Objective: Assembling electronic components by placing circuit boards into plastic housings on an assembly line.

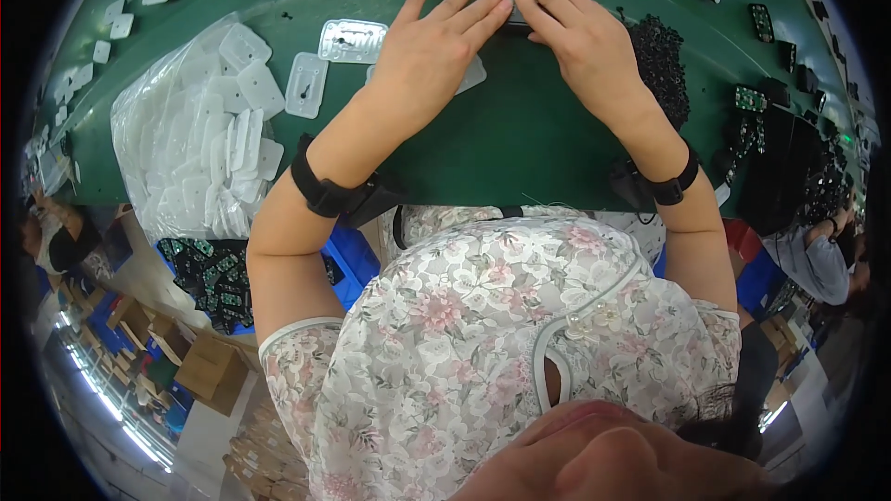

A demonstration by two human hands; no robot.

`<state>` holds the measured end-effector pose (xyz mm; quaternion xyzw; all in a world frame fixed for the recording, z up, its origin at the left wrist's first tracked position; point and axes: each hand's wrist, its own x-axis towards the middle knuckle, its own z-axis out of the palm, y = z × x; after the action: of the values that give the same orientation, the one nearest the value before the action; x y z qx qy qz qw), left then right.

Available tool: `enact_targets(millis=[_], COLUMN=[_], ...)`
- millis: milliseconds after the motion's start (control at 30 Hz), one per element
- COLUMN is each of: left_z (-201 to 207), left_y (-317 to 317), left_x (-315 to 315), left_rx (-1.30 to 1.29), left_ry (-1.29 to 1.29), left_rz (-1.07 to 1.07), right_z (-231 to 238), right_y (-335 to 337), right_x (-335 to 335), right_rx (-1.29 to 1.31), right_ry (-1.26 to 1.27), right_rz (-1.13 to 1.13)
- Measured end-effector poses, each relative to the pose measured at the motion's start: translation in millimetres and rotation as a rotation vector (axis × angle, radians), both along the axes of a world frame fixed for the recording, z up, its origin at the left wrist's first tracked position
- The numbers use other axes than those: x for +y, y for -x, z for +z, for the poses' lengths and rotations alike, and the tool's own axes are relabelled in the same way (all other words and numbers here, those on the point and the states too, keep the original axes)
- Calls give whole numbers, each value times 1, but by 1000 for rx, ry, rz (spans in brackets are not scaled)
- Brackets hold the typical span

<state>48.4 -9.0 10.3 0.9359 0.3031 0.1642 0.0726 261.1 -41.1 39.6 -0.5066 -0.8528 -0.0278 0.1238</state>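
Note:
My left hand [432, 48] is over the green table, fingers stretched and apart, its fingertips meeting those of my right hand. The right hand [587, 51] is bent with its fingers and thumb at a small dark piece [516, 19], mostly hidden between the hands. Under and beside my left palm lies a pale plate [474, 75], partly covered. Left of that hand rest a clear-silvery rectangular plate [354, 41] and a white plate [305, 84] with a dark part in its middle. Close to my right wrist is a heap of small black parts [660, 65].
A clear plastic bag [158, 121] full of white plates lies on the left of the green table [548, 148]. Below it is a pile of circuit boards [209, 283] by a blue bin [351, 264]. Boards and black parts lie right; other people sit at both sides.

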Motion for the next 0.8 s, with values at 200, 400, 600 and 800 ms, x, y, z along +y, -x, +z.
enact_targets(millis=[200,400,600,800], left_z=[3,5,10,25], left_y=[-10,-42,-50,-87], left_x=[-9,7,14,8], left_rx=[-17,36,-540,-781], left_ry=[-67,-216,426,931], left_rz=[36,142,222,91], right_z=[4,-20,3,14], right_y=[-5,-30,-33,-67], right_x=[3,38,13,5], right_rx=[182,728,1377,1500], right_ry=[76,431,548,325], right_rz=[-45,-228,-180,-177])
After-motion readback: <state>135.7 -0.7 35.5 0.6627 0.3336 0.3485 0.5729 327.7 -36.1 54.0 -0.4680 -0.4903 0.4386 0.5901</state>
